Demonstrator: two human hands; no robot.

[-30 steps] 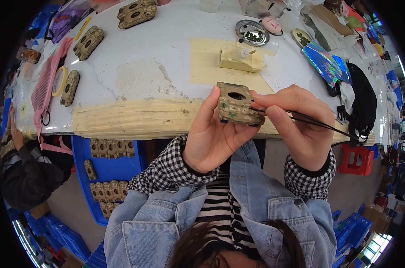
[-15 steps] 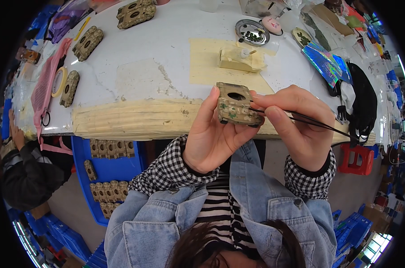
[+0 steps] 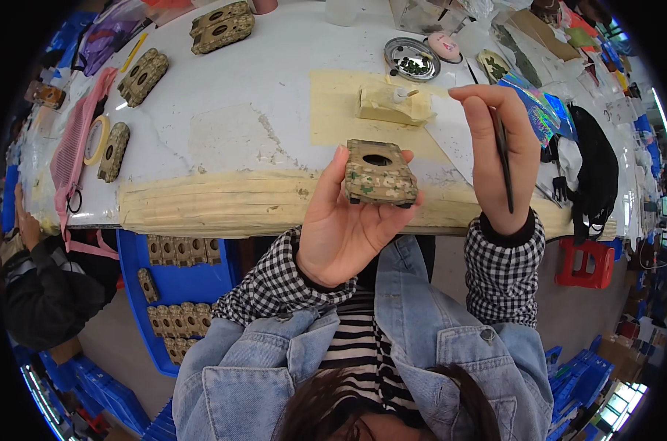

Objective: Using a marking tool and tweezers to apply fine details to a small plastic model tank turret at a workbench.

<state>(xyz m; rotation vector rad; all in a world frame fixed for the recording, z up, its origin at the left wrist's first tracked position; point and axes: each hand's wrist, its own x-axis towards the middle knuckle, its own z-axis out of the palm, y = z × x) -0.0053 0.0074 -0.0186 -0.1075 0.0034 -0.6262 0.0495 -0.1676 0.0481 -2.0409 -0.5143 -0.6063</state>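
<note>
A camouflage-painted model tank hull [image 3: 381,180] with a round dark hole in its top rests in my left hand [image 3: 339,235], my thumb on one side and my fingers under it. To its right and apart from it, my right hand [image 3: 495,173] is raised, closed around slim black tweezers [image 3: 504,158]. Their tip points away from me, toward the round metal dish [image 3: 413,45] that holds small dark green bits. Between the dish and the hull stands a tape-covered block [image 3: 381,106] with a small white bottle [image 3: 401,94] in it.
More camouflage hulls [image 3: 144,77] stand at the table's left and far side. Padding [image 3: 216,202] covers the near edge. A blue tray [image 3: 201,275] below left holds several hulls. At right lie iridescent film [image 3: 528,110] and a black bag [image 3: 594,162]. Another person's hand [image 3: 29,220] shows far left.
My right hand has drawn the tweezers off the hull and moved them up toward the dish. My left hand, still holding the hull, has shifted slightly left and tilted it.
</note>
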